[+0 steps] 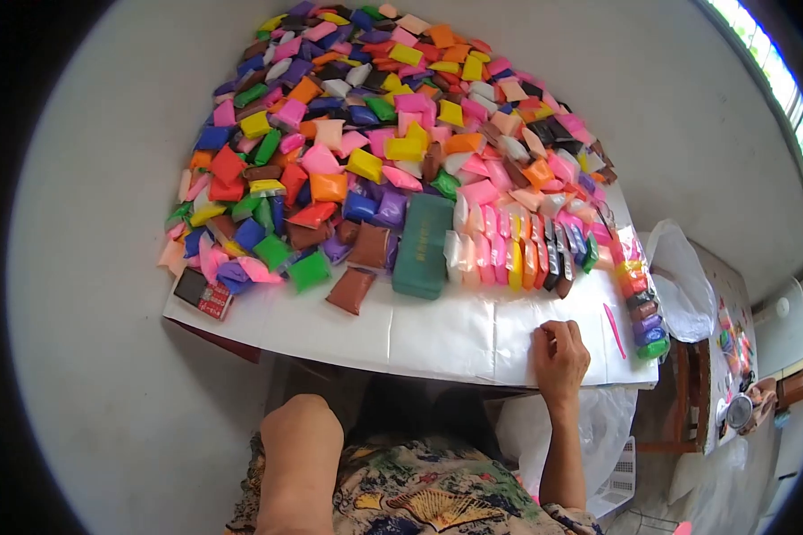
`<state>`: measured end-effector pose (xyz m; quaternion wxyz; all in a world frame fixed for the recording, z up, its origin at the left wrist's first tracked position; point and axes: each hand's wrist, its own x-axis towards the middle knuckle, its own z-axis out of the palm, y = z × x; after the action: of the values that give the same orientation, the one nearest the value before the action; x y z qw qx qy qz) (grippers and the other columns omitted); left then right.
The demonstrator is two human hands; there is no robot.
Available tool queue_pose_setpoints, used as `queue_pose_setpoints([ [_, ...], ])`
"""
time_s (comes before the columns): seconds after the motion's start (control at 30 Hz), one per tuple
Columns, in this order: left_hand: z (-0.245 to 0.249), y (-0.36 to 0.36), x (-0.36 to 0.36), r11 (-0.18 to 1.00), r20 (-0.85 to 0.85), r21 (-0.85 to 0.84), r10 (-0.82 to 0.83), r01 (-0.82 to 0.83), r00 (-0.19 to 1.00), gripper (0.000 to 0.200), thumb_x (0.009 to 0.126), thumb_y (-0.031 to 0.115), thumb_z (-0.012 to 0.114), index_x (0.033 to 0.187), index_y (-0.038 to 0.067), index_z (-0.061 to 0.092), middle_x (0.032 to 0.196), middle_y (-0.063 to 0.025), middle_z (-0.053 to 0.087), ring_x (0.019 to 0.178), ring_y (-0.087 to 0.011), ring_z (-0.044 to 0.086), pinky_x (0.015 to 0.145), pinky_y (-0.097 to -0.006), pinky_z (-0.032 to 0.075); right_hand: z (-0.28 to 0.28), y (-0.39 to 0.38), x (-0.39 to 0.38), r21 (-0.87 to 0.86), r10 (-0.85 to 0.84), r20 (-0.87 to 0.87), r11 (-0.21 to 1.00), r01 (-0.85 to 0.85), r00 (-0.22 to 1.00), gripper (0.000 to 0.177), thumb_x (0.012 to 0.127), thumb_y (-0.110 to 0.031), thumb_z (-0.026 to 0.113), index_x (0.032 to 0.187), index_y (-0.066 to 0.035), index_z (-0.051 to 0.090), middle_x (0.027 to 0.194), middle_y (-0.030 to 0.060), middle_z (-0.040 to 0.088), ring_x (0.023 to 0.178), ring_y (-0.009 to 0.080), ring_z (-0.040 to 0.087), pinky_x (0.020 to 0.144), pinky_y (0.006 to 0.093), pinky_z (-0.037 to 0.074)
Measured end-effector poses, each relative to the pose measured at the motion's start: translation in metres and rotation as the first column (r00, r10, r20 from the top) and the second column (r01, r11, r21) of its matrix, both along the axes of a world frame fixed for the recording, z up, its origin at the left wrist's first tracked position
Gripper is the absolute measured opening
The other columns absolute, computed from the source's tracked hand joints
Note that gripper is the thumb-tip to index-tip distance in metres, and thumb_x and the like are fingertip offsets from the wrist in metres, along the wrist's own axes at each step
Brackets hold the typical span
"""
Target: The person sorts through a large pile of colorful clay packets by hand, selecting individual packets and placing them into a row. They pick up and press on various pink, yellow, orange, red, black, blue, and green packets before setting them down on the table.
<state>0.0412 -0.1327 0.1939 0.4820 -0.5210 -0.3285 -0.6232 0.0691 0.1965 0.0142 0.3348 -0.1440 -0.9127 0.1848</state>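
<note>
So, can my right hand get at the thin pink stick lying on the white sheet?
Probably yes. The right hand rests on the white sheet just beside the thin pink stick, with only bare sheet between them.

A person's right hand [559, 352] rests on the near edge of a white sheet [437, 334] that covers a table, fingers curled under and nothing visible in them. The left forearm [299, 450] is raised at the lower edge, its hand out of sight. A heap of coloured packets [375, 116] fills the far side of the sheet. A dark green box [424, 245] lies at its near edge, beside a row of upright packets [517, 254]. A thin pink stick [614, 330] lies just right of the hand.
</note>
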Motion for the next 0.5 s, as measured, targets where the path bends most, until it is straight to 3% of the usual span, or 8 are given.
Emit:
queue_pose_setpoints([
  [0.27, 0.001, 0.012, -0.048, 0.983, 0.118, -0.126, 0.148, -0.133, 0.982, 0.029, 0.099, 0.019, 0.051, 0.115, -0.003, 0.060, 0.119, -0.0196, 0.062, 0.104, -0.0253, 0.057, 0.095, -0.0389, 0.047, -0.001, 0.000, 0.000, 0.002, -0.013, -0.008, 1.000, 0.013, 1.000, 0.010, 0.083, -0.005, 0.072, 0.088, -0.006, 0.063, 0.078, 0.0099, 0.058, 0.061, 0.0256, 0.061, 0.058, 0.0386, 0.048],
  [0.4, -0.004, 0.028, -0.126, 0.939, 0.475, -0.320, 0.271, -0.122, 0.837, 0.028, 0.099, 0.018, 0.051, 0.115, -0.003, 0.061, 0.117, -0.0195, 0.065, 0.101, -0.0244, 0.059, 0.095, -0.0378, 0.048, 0.000, -0.001, 0.001, -0.005, -0.015, -0.007, 1.000, 0.015, 1.000, 0.010, 0.083, -0.006, 0.072, 0.088, -0.005, 0.063, 0.078, 0.0099, 0.058, 0.061, 0.0254, 0.062, 0.058, 0.0385, 0.048],
  [0.43, -0.005, 0.030, -0.153, 0.950, 0.608, -0.308, 0.231, -0.043, 0.760, 0.021, 0.100, 0.008, 0.048, 0.111, 0.000, 0.063, 0.110, -0.0096, 0.069, 0.095, -0.0137, 0.060, 0.087, -0.0294, 0.051, 0.000, 0.000, 0.001, -0.013, -0.014, -0.010, 1.000, 0.014, 1.000, 0.010, 0.083, -0.006, 0.072, 0.088, -0.005, 0.063, 0.078, 0.0099, 0.058, 0.061, 0.0253, 0.062, 0.058, 0.0382, 0.048],
  [0.5, -0.019, 0.023, -0.214, 0.973, 0.784, -0.228, 0.203, -0.033, 0.586, 0.017, 0.099, 0.011, 0.052, 0.106, 0.003, 0.066, 0.102, -0.0036, 0.070, 0.085, -0.0086, 0.059, 0.080, -0.0256, 0.052, 0.000, 0.000, 0.000, -0.036, -0.009, -0.013, 0.999, 0.008, 1.000, 0.010, 0.083, -0.005, 0.072, 0.087, -0.005, 0.064, 0.077, 0.0101, 0.058, 0.061, 0.0250, 0.062, 0.058, 0.0376, 0.048],
])
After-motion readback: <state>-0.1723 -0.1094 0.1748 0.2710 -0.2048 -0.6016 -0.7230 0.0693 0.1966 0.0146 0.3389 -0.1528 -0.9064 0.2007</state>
